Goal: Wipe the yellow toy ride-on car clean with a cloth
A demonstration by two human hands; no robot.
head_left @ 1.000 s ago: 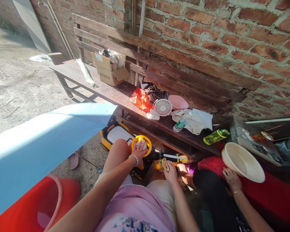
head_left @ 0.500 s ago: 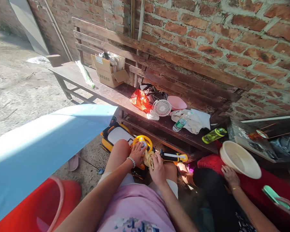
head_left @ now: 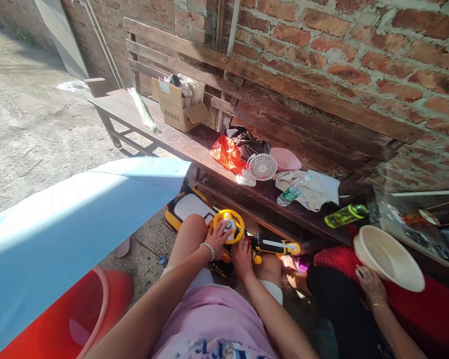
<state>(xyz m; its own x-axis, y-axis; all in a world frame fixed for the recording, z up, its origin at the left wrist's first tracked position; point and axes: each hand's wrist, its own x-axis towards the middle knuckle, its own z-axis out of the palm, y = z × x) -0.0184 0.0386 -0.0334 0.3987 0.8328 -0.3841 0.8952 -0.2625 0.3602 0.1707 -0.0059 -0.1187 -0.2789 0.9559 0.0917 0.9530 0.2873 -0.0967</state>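
A yellow steering wheel (head_left: 240,219) with a white hub belongs to the yellow, black and white ride-on toy (head_left: 190,209) between my knees. Across the wheel's left rim lies my left hand (head_left: 217,240), a beaded bracelet at its wrist; its fingers are bent over the rim, the tips at the hub. Just under the wheel's lower rim, my right hand (head_left: 243,257) has its fingers drawn together against the toy. What they hold, if anything, is hidden. To their right extends a black and yellow toy arm (head_left: 275,245).
A wooden bench (head_left: 194,152) carries a cardboard box (head_left: 172,112), white fan (head_left: 262,166), water bottle (head_left: 289,194) and green bottle (head_left: 346,216). At right, another person's hand (head_left: 370,285) touches a cream basin (head_left: 391,259). Blue fabric (head_left: 97,199) and a red bucket (head_left: 119,294) are left.
The tan, cord-like thing in my right hand is out of sight now, and that hand sits below the wheel. My left hand has shifted from the hub toward the left rim. The view has turned slightly.
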